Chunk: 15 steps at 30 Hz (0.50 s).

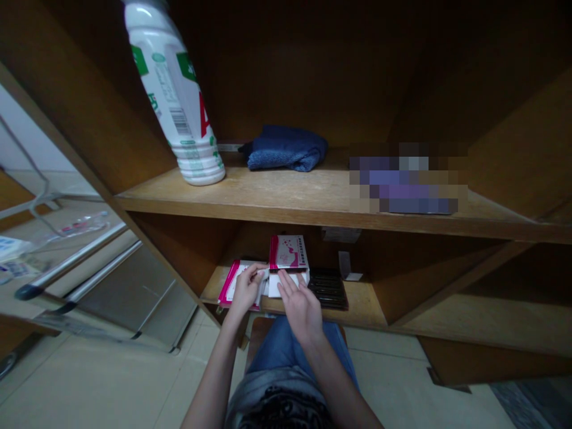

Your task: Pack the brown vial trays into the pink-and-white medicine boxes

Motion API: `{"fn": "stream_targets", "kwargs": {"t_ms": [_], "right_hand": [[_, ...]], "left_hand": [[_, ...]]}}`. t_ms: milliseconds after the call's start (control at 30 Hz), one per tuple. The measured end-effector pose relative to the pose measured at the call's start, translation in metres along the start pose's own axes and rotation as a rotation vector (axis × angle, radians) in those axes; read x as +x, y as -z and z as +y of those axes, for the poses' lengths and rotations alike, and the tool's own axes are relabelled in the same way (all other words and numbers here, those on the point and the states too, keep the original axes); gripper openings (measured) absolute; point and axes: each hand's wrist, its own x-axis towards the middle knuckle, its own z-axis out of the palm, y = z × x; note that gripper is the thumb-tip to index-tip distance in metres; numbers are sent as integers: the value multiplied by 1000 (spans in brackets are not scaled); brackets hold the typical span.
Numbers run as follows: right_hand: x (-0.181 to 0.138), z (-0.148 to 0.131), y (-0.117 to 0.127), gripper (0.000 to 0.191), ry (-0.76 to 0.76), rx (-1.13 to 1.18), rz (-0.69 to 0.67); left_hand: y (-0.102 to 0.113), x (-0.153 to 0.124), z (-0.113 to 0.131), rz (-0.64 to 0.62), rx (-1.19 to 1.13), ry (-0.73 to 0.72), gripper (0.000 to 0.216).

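Observation:
My left hand (245, 290) pinches the edge of a white paper leaflet (279, 285) above a flat pink-edged box (233, 285) on the lower wooden shelf (361, 304). My right hand (300, 308) is spread with its fingers apart, and its fingertips touch the leaflet. Just behind the leaflet stands a pink and white carton (288, 252). To the right of my right hand lies a dark ribbed block (328, 289). On the shelf above are a white plastic bottle (176, 98) with a barcode and a folded blue cloth (286, 148).
A pixelated, blurred object (406, 185) sits at the right of the upper shelf. A small white card (345, 266) leans at the back of the lower shelf. Metal rails (71, 262) and papers lie to the left, above a tiled floor (89, 381).

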Motion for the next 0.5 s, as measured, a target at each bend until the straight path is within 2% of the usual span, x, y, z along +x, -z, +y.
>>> {"fn": "stream_targets", "kwargs": {"t_ms": [167,267,333,433,500], "right_hand": [[1,-2,6,33,-55,-94,-23],[-4,-13,14,40,-77,-326,-42],[-7,-25,21,40,30,-544,-7],[-5,-45,30,33,331,-842,150],[-1,-54,35,30,469,-1025,223]], "left_hand": [[-1,-1,-4,26,-86,14,25],[-1,-4,-4,20,-101,29,24],[1,-6,-1,-11,-12,15,20],[3,-11,9,-87,182,-58,18],[4,-14,15,-128,281,-112,20]]}}
